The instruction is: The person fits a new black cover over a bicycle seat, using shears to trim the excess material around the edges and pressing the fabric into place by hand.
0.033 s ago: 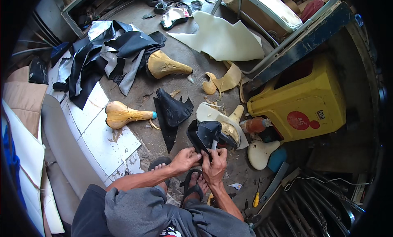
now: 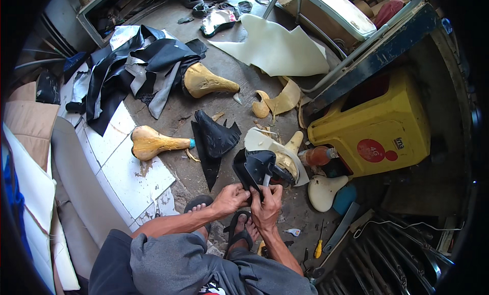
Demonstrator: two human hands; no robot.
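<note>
My left hand (image 2: 232, 199) pinches the lower edge of a black saddle cover (image 2: 259, 164), its fingertips pressed together. My right hand (image 2: 267, 209) grips the same edge just beside it, thumb against the material. The cover is folded and stands up in front of my fingers; a small white piece (image 2: 266, 180) shows by my right fingers. Right behind it lie a yellowish foam saddle (image 2: 287, 160) and a pale foam sheet (image 2: 257, 139). Left of the cover, another black saddle cover (image 2: 216, 136) rests on the floor, along with a yellow foam saddle (image 2: 155, 143).
Black vinyl scraps (image 2: 147, 61) and another foam saddle (image 2: 206, 81) lie farther off. At right are a yellow plastic stool (image 2: 377, 127), an orange bottle (image 2: 315, 156), a cream saddle (image 2: 325, 192), a yellow-handled screwdriver (image 2: 319, 247) and several black metal rods (image 2: 387, 259). A large foam sheet (image 2: 275, 48) lies at the back.
</note>
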